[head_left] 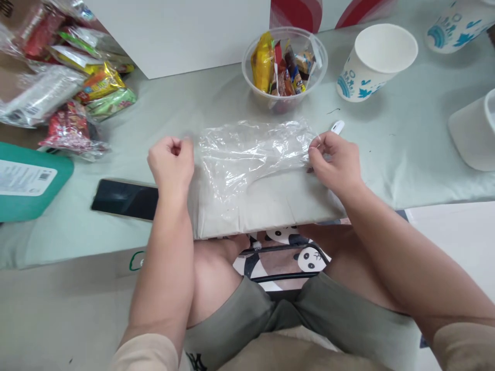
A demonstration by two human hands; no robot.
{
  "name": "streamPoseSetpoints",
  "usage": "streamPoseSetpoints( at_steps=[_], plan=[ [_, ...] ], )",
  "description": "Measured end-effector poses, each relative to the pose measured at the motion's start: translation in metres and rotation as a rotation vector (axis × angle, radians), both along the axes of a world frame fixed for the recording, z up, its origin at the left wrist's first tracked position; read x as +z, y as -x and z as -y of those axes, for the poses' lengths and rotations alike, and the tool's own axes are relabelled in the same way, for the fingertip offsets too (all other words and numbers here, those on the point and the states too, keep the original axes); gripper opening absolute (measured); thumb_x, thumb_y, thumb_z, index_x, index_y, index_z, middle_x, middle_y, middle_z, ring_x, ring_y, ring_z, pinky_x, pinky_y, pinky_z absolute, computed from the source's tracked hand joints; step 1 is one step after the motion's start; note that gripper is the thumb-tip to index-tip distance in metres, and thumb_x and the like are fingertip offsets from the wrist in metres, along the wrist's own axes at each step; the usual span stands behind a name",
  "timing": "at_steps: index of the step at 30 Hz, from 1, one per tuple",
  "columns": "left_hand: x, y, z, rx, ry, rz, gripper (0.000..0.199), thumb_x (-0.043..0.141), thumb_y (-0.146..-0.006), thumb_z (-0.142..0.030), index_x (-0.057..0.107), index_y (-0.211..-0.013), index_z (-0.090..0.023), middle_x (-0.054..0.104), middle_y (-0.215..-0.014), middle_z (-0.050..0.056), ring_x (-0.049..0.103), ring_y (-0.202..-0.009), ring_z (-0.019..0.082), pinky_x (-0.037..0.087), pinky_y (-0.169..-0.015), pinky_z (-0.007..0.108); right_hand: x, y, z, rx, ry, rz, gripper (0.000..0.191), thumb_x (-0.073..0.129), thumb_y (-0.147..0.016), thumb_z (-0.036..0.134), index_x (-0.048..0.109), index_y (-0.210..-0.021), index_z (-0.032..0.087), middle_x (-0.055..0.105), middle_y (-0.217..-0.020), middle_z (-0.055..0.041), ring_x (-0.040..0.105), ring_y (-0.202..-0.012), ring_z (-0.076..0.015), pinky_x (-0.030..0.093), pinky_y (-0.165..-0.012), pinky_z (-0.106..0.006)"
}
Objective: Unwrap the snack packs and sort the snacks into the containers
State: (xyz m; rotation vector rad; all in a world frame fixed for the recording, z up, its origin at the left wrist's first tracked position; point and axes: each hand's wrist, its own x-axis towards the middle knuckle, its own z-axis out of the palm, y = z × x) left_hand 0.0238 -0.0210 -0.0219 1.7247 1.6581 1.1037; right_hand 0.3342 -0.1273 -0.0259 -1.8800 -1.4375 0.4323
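Note:
A crinkled clear plastic bag point(247, 154) is spread over the table's front part, between my two hands. My left hand point(170, 162) is closed at the bag's left end, with thumb and forefinger pinched together; the thin film at these fingertips is hard to make out. At the right end, my right hand point(334, 157) pinches the bag's edge between thumb and fingers. A small white object point(337, 127), partly hidden, lies just behind my right hand. Beside my left forearm is a black phone point(124, 198), its right end covered by the arm.
Behind the bag stands a clear plastic bowl point(247, 77) of wrapped snacks. Paper cups point(363, 77) and a white container point(474, 134) are at the right. Packaged snacks point(69, 82) and a green package point(58, 178) lie left. A white panel point(185, 36) rises at the back.

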Motion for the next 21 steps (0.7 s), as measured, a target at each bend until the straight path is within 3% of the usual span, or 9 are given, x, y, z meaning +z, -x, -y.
streamPoseSetpoints(
  at_steps=[1, 2, 3, 4, 7, 10, 13, 18, 21],
  plan=[
    [0.003, -0.001, 0.004, 0.023, -0.096, 0.038, 0.023, 0.059, -0.084, -0.028, 0.051, -0.063, -0.024, 0.045, -0.054, -0.005, 0.042, -0.051, 0.011, 0.034, -0.054, 0.031, 0.001, -0.001, 0.000, -0.036, 0.019, -0.032, 0.007, 0.058, -0.084, 0.021, 0.057, -0.080, 0.027, 0.062, -0.061, 0.0010, 0.060, -0.058, -0.0197, 0.050, -0.064, -0.037],
    [0.006, -0.002, 0.008, -0.055, -0.178, 0.088, 0.016, 0.058, -0.084, -0.029, 0.057, -0.069, -0.024, 0.055, -0.061, -0.003, 0.053, -0.059, 0.014, 0.043, -0.061, 0.032, 0.001, -0.002, 0.000, -0.068, 0.037, -0.066, 0.007, 0.057, -0.085, 0.022, 0.056, -0.081, 0.027, 0.060, -0.059, 0.0015, 0.059, -0.055, -0.0193, 0.049, -0.062, -0.037],
    [0.008, -0.003, 0.013, -0.198, -0.230, 0.106, 0.010, 0.057, -0.082, -0.028, 0.065, -0.079, -0.024, 0.068, -0.077, 0.000, 0.065, -0.077, 0.017, 0.051, -0.075, 0.035, 0.000, -0.003, -0.001, -0.095, 0.046, -0.098, 0.007, 0.057, -0.087, 0.024, 0.056, -0.081, 0.027, 0.059, -0.057, 0.0018, 0.058, -0.053, -0.0191, 0.048, -0.059, -0.036],
    [0.008, -0.003, 0.017, -0.368, -0.237, 0.070, 0.019, 0.057, -0.078, -0.025, 0.071, -0.093, -0.024, 0.076, -0.099, 0.003, 0.070, -0.099, 0.021, 0.054, -0.091, 0.039, -0.001, -0.005, -0.003, -0.118, 0.043, -0.128, 0.007, 0.057, -0.089, 0.026, 0.056, -0.082, 0.027, 0.058, -0.056, 0.0020, 0.057, -0.052, -0.0190, 0.046, -0.057, -0.036],
    [0.002, 0.001, 0.025, -0.658, -0.127, -0.220, 0.062, 0.061, -0.070, -0.013, 0.067, -0.129, -0.027, 0.063, -0.150, 0.006, 0.050, -0.148, 0.030, 0.038, -0.125, 0.050, -0.004, -0.011, -0.007, -0.173, 0.004, -0.213, 0.008, 0.059, -0.091, 0.032, 0.056, -0.085, 0.027, 0.056, -0.056, 0.0022, 0.056, -0.050, -0.0190, 0.045, -0.054, -0.035],
    [-0.007, 0.004, 0.025, -0.644, -0.047, -0.415, 0.076, 0.066, -0.071, -0.009, 0.058, -0.144, -0.033, 0.045, -0.166, 0.004, 0.030, -0.160, 0.034, 0.028, -0.130, 0.059, -0.007, -0.017, -0.011, -0.196, -0.036, -0.308, 0.013, 0.060, -0.091, 0.037, 0.054, -0.085, 0.027, 0.052, -0.056, 0.0028, 0.055, -0.050, -0.0191, 0.046, -0.055, -0.036],
    [-0.010, -0.002, 0.024, -0.636, -0.094, -0.418, 0.068, 0.079, -0.074, -0.019, 0.064, -0.137, -0.037, 0.042, -0.168, 0.001, 0.027, -0.161, 0.036, 0.023, -0.131, 0.061, -0.010, -0.019, -0.015, -0.205, -0.096, -0.422, 0.017, 0.061, -0.090, 0.039, 0.051, -0.082, 0.027, 0.047, -0.054, 0.0034, 0.053, -0.051, -0.0192, 0.047, -0.056, -0.037],
    [-0.007, -0.024, 0.029, -0.694, -0.215, -0.205, 0.016, 0.074, -0.087, -0.042, 0.080, -0.092, -0.028, 0.073, -0.134, 0.004, 0.052, -0.146, 0.031, 0.039, -0.124, 0.051, -0.011, -0.018, -0.016, -0.236, -0.141, -0.497, 0.025, 0.066, -0.090, 0.044, 0.053, -0.079, 0.027, 0.047, -0.052, 0.0040, 0.050, -0.048, -0.0164, 0.044, -0.055, -0.034],
    [-0.004, -0.030, 0.031, -0.570, -0.134, 0.040, 0.033, 0.062, -0.095, -0.046, 0.078, -0.076, -0.024, 0.081, -0.095, 0.005, 0.074, -0.106, 0.022, 0.057, -0.099, 0.039, -0.008, -0.018, -0.013, -0.254, -0.133, -0.447, 0.029, 0.066, -0.092, 0.046, 0.055, -0.076, 0.025, 0.051, -0.054, 0.0034, 0.051, -0.050, -0.0149, 0.042, -0.055, -0.032]
  ],
)
